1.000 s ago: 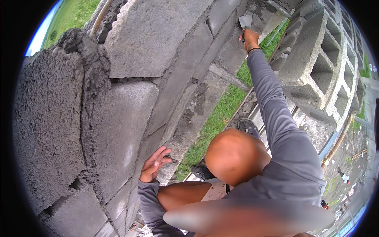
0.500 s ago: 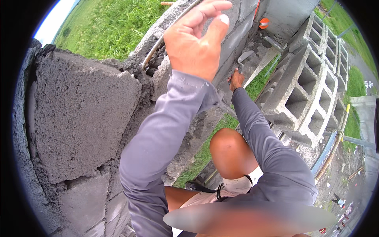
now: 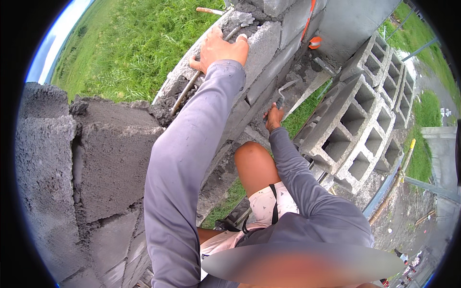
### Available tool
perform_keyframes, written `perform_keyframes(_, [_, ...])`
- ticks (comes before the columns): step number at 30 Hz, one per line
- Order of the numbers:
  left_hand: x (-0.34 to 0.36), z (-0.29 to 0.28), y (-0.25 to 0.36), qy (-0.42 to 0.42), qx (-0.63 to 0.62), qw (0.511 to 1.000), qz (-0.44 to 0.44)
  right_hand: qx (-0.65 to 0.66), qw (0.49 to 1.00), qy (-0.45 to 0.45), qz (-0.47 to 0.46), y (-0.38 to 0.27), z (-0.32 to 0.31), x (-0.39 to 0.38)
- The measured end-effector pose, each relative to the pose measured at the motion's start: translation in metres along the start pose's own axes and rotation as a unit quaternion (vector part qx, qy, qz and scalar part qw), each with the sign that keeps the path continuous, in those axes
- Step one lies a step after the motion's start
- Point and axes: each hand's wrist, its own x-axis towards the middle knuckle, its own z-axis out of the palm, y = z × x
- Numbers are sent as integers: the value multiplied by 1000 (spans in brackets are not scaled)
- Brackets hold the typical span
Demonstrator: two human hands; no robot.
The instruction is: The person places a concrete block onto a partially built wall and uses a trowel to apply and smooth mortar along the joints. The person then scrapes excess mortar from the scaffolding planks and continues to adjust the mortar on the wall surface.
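Note:
My left hand (image 3: 220,52) rests on top of the grey concrete block wall (image 3: 259,50), fingers apart. Beneath it, a thin metal rod (image 3: 185,96) lies along the rough mortar on the wall top; how firmly the fingers touch the rod is hidden. Lower and to the right, my right hand (image 3: 274,116) is closed around the handle of a trowel (image 3: 280,100). The trowel's thin blade points away from me, over mortar-smeared planks beside the wall.
Hollow concrete blocks (image 3: 353,125) stand stacked on the right. An orange reel-like item (image 3: 315,43) sits by the far wall, near an orange line (image 3: 309,19). Large blocks (image 3: 113,163) rise on the left. A wooden pole (image 3: 394,182) leans at right. Grass lies beyond the wall.
My left hand has come down from the air onto the wall top, by the rod. My right hand keeps the trowel, and the view has shifted slightly.

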Motion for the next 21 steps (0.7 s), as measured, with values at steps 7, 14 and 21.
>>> perform_keyframes(7, [41,-1,33,-21,-90,991,98,-44,997,-28,56,17,-36,-20])
perform_keyframes(14, [80,-49,-8,207,-51,972,-100,-18,1000,2,23,10,-34,-27])
perform_keyframes(21, [60,14,-12,-5,32,998,46,7,986,-26,-163,-47,-15,-103])
